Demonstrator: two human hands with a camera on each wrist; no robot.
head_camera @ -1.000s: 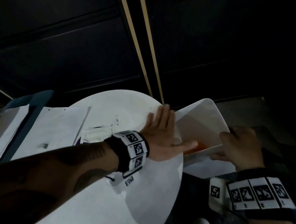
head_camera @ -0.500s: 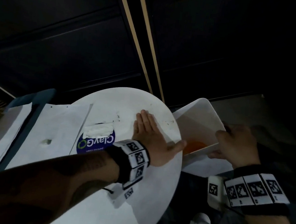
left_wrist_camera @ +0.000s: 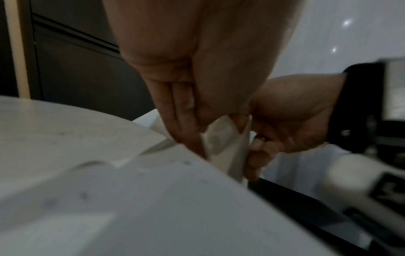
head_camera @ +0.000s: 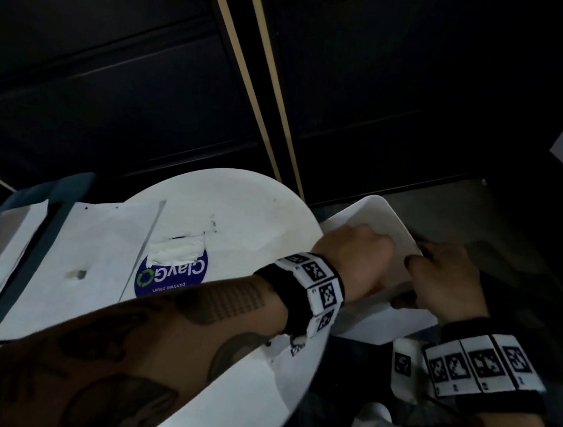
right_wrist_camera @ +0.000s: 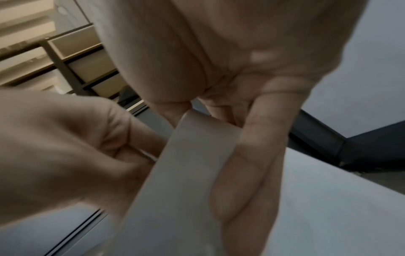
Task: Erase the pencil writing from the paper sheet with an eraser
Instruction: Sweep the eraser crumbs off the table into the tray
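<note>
Where the left hand [head_camera: 354,265] lay flat on the round table [head_camera: 239,209] a second ago, its fingers now pinch the paper sheet [head_camera: 380,223] beyond the table's right edge, opposite the right hand's [head_camera: 445,280] clamped fingers; erasing is evidently over, with no eraser in view.

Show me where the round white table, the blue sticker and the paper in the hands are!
round white table [head_camera: 240,202], head view, bare top near the far rim.
blue sticker [head_camera: 171,276], head view, on its lettering.
paper [head_camera: 389,223], head view, upper part.

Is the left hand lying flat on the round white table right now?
No: the left hand is off the round white table, past its edge, reaching into the white plastic tray held by the right hand.
</note>
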